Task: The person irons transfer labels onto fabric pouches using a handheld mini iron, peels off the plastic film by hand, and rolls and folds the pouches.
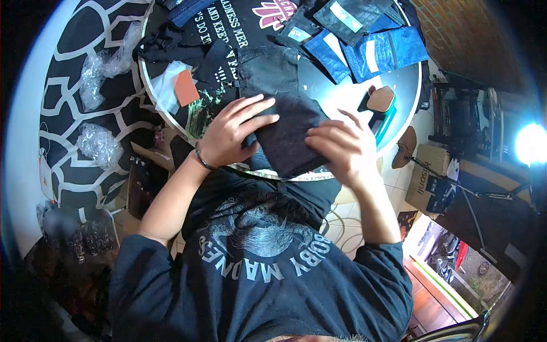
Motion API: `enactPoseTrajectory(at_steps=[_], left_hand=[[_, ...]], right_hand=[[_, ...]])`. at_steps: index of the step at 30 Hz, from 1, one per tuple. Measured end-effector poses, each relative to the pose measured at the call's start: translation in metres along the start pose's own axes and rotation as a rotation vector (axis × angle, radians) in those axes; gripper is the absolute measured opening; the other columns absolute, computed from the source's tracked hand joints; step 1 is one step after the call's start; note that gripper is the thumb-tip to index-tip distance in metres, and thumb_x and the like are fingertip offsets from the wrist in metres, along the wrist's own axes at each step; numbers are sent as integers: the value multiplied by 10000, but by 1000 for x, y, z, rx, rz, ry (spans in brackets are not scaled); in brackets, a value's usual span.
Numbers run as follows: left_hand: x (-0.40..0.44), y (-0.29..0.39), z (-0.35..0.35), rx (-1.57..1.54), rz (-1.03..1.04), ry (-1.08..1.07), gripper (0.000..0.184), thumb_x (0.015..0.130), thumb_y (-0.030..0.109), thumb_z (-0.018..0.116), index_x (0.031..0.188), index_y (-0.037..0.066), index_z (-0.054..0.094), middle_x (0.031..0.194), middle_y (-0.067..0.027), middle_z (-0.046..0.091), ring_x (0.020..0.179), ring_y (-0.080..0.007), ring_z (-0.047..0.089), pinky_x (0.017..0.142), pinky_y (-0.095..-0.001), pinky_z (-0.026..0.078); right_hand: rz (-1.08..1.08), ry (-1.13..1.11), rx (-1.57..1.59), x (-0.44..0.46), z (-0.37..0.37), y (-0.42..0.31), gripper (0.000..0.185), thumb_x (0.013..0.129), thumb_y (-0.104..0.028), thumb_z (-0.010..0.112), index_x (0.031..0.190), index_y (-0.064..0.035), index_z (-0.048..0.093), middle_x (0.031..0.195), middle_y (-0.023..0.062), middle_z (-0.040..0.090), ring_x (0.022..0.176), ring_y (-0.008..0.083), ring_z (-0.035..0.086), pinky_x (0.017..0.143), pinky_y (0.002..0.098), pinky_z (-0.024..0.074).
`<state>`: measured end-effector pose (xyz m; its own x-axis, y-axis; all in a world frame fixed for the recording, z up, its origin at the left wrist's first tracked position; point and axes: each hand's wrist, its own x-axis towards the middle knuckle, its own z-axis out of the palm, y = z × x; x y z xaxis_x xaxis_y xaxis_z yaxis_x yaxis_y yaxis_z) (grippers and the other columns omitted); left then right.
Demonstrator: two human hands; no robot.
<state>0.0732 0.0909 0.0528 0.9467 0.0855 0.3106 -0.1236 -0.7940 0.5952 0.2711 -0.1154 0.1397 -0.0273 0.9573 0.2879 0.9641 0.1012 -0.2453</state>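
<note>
A dark fabric piece (292, 134) is held tilted over the near edge of the round table (393, 134). My left hand (236, 128) is at its left side, with the thumb beneath and the fingers reaching over its upper left edge. On the right, my right hand (345, 145) grips the cloth with its fingers bent over the face. Just beyond lies another black fabric piece (268, 68), flat on the table and partly covered by the held one.
Blue and black pouches (370, 54) with white labels lie at the back right. An orange-brown block (186, 88) rests on clear plastic at the left. A brown-topped object (381, 98) stands at the right. Cardboard box (427, 176) and crumpled plastic bags (99, 145) lie beyond the table.
</note>
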Motion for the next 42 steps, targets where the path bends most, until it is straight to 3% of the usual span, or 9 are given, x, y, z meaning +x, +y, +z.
enactPoseTrajectory(at_steps=[7, 10, 14, 18, 20, 24, 34, 36, 42], left_hand=[[-12, -5, 14, -211, -212, 80, 701, 701, -66, 507, 1391, 42, 572, 1513, -180, 520, 1378, -376, 518, 1183, -445, 410], [-2, -11, 1, -231, -134, -36, 830, 666, -71, 658, 1469, 68, 500, 1515, -166, 522, 1374, -368, 525, 1156, -439, 443], [-1, 6, 3, -576, -360, -33, 771, 746, 42, 810, 1458, 23, 515, 1351, -171, 669, 1305, -330, 612, 1110, -396, 477], [-10, 7, 2, -869, -105, -148, 537, 941, 319, 691, 1378, 15, 620, 1382, -151, 663, 1386, -327, 548, 1168, -457, 401], [-12, -11, 22, -363, -96, 102, 539, 1007, 376, 573, 1434, 49, 588, 1488, -177, 572, 1470, -335, 443, 1228, -492, 296], [-6, -33, 48, 376, -197, -197, 697, 1000, 445, 571, 1594, 132, 379, 1696, -167, 241, 1568, -336, 228, 1269, -556, 150], [57, -110, 21, 576, -171, -42, 724, 988, 418, 617, 1611, 170, 344, 1686, -127, 281, 1565, -303, 241, 1275, -531, 175], [55, -81, 18, 379, -34, 162, 614, 949, 275, 679, 1522, 158, 492, 1575, -112, 473, 1450, -272, 447, 1204, -473, 346], [-43, 2, 52, -1310, -577, -26, 693, 1081, 586, 313, 1379, 22, 584, 1290, -101, 692, 1149, -202, 667, 947, -359, 523]], right_hand=[[214, 266, 137, -50, 74, -26, 389, 584, 5, 708, 962, -81, 744, 1035, 58, 740, 995, 244, 700, 947, 427, 537], [371, 266, 349, -32, 40, -31, 446, 545, 36, 709, 980, -58, 744, 1007, 92, 742, 970, 287, 708, 887, 399, 548], [413, 275, 358, -9, -44, -43, 410, 594, 72, 661, 982, -21, 754, 948, 125, 737, 874, 261, 730, 788, 325, 560], [382, 217, 412, -10, -115, -55, 337, 550, 13, 673, 874, -3, 764, 787, 105, 716, 704, 210, 714, 651, 284, 531], [195, 241, 537, -17, -129, -46, 379, 483, -135, 679, 819, 13, 772, 724, 131, 712, 636, 211, 712, 594, 270, 527], [63, 196, 601, -17, -143, -43, 365, 527, -137, 734, 859, 3, 791, 737, 139, 720, 636, 232, 734, 580, 284, 562], [136, -417, 734, -30, -143, -55, 426, 587, -29, 802, 1013, -41, 790, 1011, 131, 773, 885, 289, 774, 756, 369, 622], [222, -416, 795, -34, -125, -54, 403, 606, 4, 797, 1008, -22, 783, 989, 142, 770, 865, 298, 772, 739, 357, 614], [459, -360, 506, 28, -78, -17, 277, 752, -98, 790, 1023, -41, 783, 952, 156, 763, 857, 279, 755, 797, 367, 588]])
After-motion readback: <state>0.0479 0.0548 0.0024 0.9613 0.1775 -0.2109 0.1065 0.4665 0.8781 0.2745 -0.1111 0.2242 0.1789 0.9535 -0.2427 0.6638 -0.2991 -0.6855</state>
